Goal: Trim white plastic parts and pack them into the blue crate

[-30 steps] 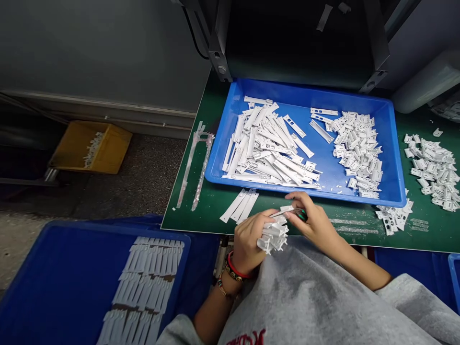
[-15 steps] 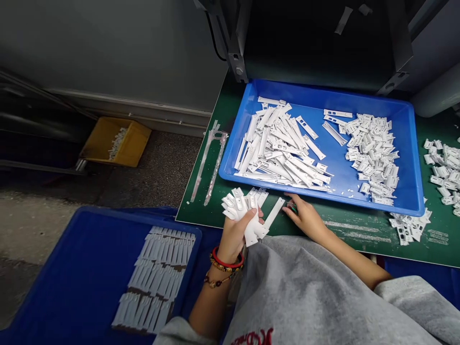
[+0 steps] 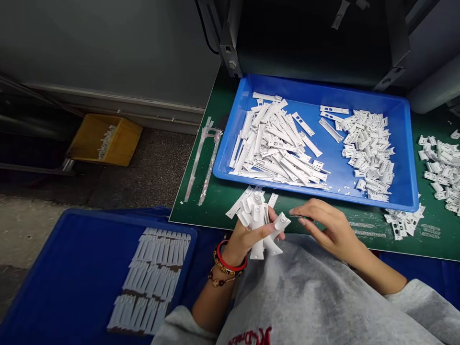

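My left hand (image 3: 247,239) is closed around a fanned bundle of white plastic strips (image 3: 257,230) with rounded, slotted ends. One strip (image 3: 281,222) sticks out to the right, past my left thumb. To the right, my right hand (image 3: 330,227) pinches a small, thin, dark blade-like tool (image 3: 296,216) between thumb and forefinger. The tool's tip points at the bundle, with a small gap between them. Loose white strips (image 3: 237,203) lie on the green tabletop (image 3: 187,206) just behind my left hand.
A blue tray (image 3: 230,178) on the table holds long white strips (image 3: 280,143) and short white clips (image 3: 373,148). More clips (image 3: 445,167) lie to its right. A lower blue bin (image 3: 72,268) holds rows of strips (image 3: 143,282). A yellow bin (image 3: 127,143) stands on the floor.
My right hand has lifted off the table edge toward me, and the thin tool now shows in it. The left-hand bundle has turned and spread, with one strip now jutting right.
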The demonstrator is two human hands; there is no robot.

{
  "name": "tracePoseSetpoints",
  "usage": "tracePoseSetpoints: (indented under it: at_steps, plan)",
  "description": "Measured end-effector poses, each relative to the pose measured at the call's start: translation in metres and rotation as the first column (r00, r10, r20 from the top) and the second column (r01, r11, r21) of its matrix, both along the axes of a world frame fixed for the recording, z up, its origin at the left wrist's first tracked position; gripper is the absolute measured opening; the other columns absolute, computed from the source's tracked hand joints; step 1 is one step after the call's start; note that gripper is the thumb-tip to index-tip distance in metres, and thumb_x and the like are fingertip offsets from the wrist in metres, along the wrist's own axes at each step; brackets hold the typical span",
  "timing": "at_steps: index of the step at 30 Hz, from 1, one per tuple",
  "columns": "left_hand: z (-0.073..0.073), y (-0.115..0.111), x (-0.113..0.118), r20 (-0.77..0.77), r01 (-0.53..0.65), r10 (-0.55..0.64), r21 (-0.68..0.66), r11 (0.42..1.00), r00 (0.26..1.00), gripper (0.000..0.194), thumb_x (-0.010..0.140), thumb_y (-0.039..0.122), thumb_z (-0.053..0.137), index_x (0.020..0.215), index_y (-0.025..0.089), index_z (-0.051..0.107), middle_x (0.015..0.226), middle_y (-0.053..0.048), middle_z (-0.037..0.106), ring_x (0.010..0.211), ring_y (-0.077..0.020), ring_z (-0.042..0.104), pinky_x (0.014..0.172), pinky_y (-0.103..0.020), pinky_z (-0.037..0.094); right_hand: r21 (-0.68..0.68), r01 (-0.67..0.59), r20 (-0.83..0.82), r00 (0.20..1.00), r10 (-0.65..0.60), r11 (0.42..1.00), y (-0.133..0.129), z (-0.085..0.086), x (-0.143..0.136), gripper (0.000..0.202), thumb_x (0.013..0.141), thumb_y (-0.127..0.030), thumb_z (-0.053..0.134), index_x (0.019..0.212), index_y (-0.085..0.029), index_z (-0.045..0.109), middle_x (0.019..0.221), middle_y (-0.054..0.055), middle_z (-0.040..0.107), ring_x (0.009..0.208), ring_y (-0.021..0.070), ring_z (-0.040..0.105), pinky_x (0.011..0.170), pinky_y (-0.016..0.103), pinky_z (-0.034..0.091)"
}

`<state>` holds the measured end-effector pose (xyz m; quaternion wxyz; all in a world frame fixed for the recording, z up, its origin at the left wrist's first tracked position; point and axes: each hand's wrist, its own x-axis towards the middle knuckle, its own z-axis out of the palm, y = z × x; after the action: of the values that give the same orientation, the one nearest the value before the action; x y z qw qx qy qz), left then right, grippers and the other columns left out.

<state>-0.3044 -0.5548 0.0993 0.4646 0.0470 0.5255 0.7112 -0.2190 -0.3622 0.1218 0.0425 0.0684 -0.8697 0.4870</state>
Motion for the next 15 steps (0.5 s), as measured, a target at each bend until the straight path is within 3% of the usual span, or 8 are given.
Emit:
tracePoseSetpoints:
  at_steps: [8,15]
  plan:
    - [-0.003,-0.001,0.002,0.054,0.054,-0.060,0.107,0.993,0.997,0.027,0.074,0.037,0.075,0.080,0.017,0.060,0.063,-0.003,0.067,0.054,-0.0156,0.063,0.050,-0.025,0.050,-0.108,-0.107,0.068,0.991,0.114,0.988,0.005,0.009,0.001,0.031,0.098,-0.021,0.045,0.123,-0.028,0.063,0.093,0.005,0.065,0.082,0.0179,0.060,0.070,0.031,0.049]
    - [-0.008,-0.003,0.002,0.074,0.108,-0.120,0.160,0.981,0.990,0.029,0.075,0.039,0.075,0.079,0.015,0.059,0.058,-0.002,0.065,0.051,-0.0150,0.061,0.050,-0.025,0.049,-0.140,-0.171,0.058,0.982,0.181,0.975,0.014,0.013,0.000,0.034,0.098,-0.021,0.048,0.130,-0.030,0.059,0.101,0.006,0.064,0.091,0.0173,0.060,0.074,0.031,0.052]
